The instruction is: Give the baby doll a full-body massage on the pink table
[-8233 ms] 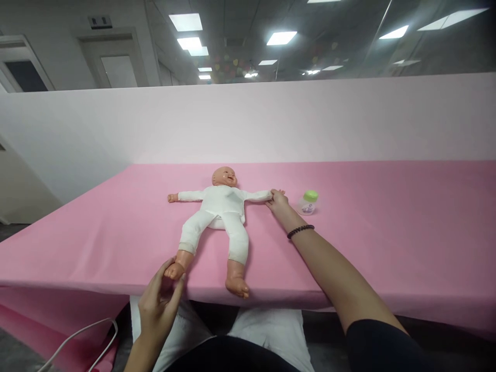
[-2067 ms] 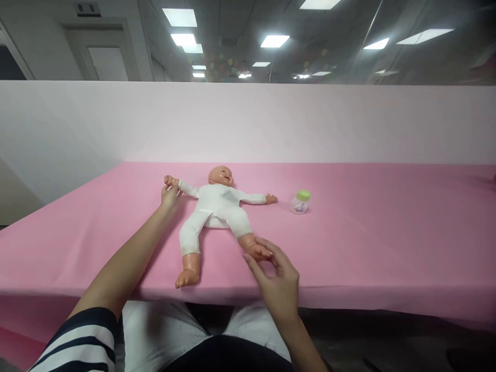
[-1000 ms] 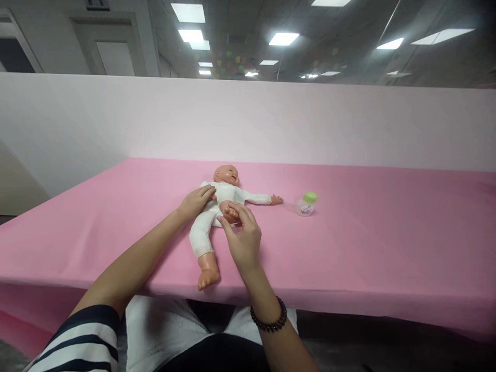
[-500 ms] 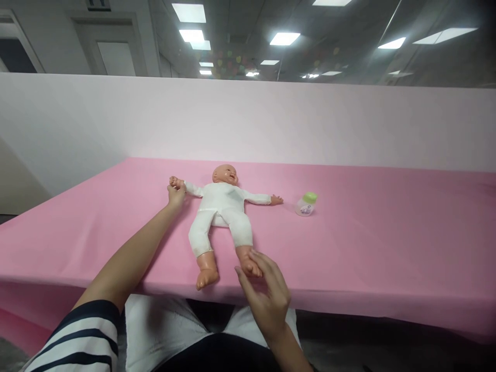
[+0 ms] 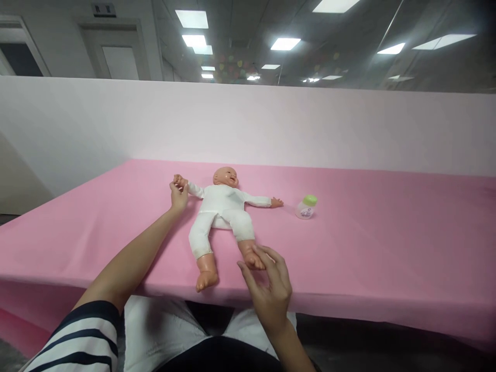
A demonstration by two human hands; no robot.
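Note:
A baby doll [image 5: 222, 204] in a white cloth suit lies on its back, its head toward the far side and its arms spread. My left hand [image 5: 179, 196] is closed around the doll's hand on the left, fingers and thumb pinching near the wrist. At the near edge, my right hand [image 5: 271, 289] has its thumb and fingers on either side of the doll's right-side foot [image 5: 253, 258], holding it loosely. The other foot [image 5: 206, 273] rests by the table edge, untouched. Beyond the doll's outstretched right-side hand stands a small clear bottle [image 5: 306, 208] with a green cap.
A pink cloth [image 5: 368, 248] covers the table and hangs over its front edge. Behind it rises a white partition [image 5: 271, 129]. My lap, in white trousers [image 5: 155, 325], is just below the near edge.
My right hand has shifted slightly with the doll's foot, which now sits a little farther from the table edge. My left hand stays at the doll's hand. The view has tilted a little.

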